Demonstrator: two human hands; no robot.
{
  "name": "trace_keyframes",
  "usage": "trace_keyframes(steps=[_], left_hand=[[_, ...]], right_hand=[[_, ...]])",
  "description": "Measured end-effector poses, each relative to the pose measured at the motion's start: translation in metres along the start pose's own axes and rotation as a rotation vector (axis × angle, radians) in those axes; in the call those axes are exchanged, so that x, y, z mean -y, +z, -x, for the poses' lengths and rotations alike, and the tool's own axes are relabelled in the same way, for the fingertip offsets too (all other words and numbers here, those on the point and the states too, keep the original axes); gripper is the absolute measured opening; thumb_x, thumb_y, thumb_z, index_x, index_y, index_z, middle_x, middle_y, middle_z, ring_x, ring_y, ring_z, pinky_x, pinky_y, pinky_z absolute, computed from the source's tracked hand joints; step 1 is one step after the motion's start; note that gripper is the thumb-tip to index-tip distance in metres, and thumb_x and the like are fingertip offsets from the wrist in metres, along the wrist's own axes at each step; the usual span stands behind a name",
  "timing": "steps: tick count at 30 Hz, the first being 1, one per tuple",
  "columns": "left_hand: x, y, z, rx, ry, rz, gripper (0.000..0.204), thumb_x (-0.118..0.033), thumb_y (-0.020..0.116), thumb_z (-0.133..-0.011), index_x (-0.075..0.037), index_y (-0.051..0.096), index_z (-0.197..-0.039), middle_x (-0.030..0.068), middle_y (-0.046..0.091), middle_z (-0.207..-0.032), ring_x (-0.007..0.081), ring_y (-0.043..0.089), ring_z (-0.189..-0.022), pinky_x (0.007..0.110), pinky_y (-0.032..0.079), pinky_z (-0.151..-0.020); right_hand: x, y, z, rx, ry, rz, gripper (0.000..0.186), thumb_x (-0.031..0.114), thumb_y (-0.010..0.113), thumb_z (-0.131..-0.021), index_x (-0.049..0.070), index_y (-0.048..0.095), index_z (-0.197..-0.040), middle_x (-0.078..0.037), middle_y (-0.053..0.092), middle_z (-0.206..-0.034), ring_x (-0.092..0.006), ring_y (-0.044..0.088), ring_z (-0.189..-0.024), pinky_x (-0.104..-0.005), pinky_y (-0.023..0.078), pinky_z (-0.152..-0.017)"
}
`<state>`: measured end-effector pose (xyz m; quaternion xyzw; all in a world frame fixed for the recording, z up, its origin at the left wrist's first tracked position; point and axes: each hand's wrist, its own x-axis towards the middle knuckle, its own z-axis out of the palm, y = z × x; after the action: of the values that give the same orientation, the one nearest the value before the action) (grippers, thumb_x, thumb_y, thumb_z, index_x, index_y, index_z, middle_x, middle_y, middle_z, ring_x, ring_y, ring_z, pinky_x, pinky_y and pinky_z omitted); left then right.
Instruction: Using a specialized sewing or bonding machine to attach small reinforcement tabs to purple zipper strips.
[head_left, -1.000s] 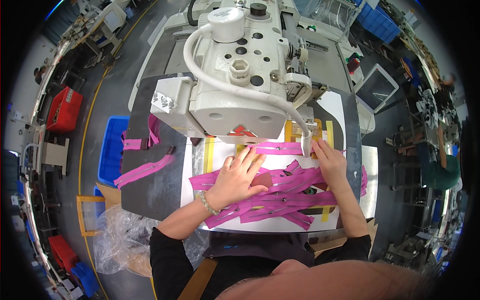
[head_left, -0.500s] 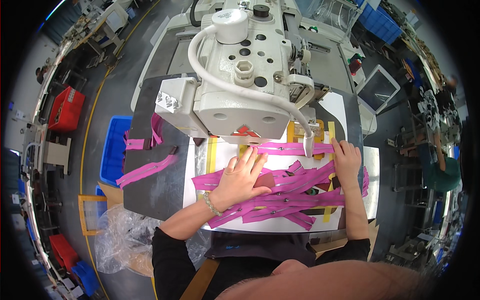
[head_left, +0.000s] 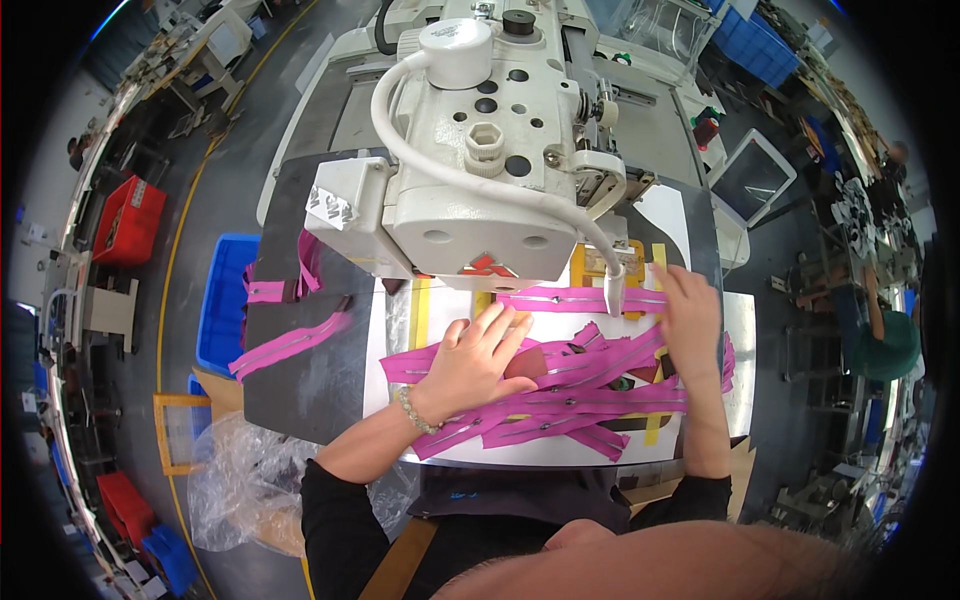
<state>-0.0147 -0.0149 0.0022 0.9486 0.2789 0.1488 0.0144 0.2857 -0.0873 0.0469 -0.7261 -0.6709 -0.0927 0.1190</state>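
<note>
Left hand [head_left: 475,360] spread flat, gripping nothing, on pile of pink zipper strips [head_left: 560,385], right hand [head_left: 688,315] open, pressing the pile's edge, white sewing machine [head_left: 480,150] above

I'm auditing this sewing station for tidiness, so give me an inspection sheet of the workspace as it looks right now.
Surface: white work plate with yellow tape marks, set in a dark table.
Job's things: pile of pink zipper strips on the plate; one strip lies straight under the white sewing machine.
Clutter: loose pink strips on the dark table; clear plastic bag at lower left.
Grippers: left hand flat on the pile; right hand pressing strips at the right side.
Cables: white hose curving across the machine.
Surroundings: blue bin, red crates, other workbenches.
</note>
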Motion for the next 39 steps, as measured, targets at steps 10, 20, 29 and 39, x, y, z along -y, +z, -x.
trace_keyframes(steps=[10,20,29,39], left_hand=[[0.014,-0.011,0.006,-0.330,0.501,0.083,0.037,-0.037,0.071,-0.079,-0.013,0.068,-0.107,-0.0044,0.065,-0.100,0.0091,0.058,-0.092,0.026,0.035,-0.073],[0.011,-0.013,0.003,-0.297,0.436,0.121,0.035,-0.033,0.070,-0.080,-0.009,0.066,-0.106,0.0025,0.065,-0.106,0.0148,0.061,-0.099,0.029,0.042,-0.080],[0.011,-0.006,-0.003,-0.084,0.283,0.242,0.047,-0.036,0.070,-0.078,-0.002,0.063,-0.109,0.0143,0.062,-0.116,0.0274,0.059,-0.110,0.040,0.044,-0.094],[0.011,-0.001,-0.004,0.006,0.210,0.280,0.051,-0.040,0.069,-0.078,-0.003,0.063,-0.112,0.0157,0.061,-0.118,0.0284,0.056,-0.114,0.042,0.041,-0.099]], right_hand=[[0.069,0.095,-0.061,0.363,0.383,-2.100,0.051,0.025,0.055,-0.095,0.003,0.036,-0.136,-0.011,0.049,-0.125,-0.0195,0.054,-0.114,-0.0302,0.044,-0.093],[0.074,0.055,-0.052,0.076,-0.451,-0.763,0.029,0.009,0.073,-0.072,0.007,0.066,-0.100,-0.007,0.065,-0.099,-0.0246,0.061,-0.088,-0.0383,0.048,-0.073],[0.057,0.065,-0.030,0.117,-0.462,-0.672,0.028,0.003,0.066,-0.076,0.009,0.068,-0.104,-0.011,0.063,-0.109,-0.0314,0.058,-0.100,-0.0413,0.045,-0.086],[0.051,0.074,-0.021,0.215,-0.409,-0.652,0.041,0.003,0.059,-0.081,0.019,0.065,-0.118,-0.012,0.060,-0.122,-0.0309,0.056,-0.104,-0.0407,0.045,-0.089]])
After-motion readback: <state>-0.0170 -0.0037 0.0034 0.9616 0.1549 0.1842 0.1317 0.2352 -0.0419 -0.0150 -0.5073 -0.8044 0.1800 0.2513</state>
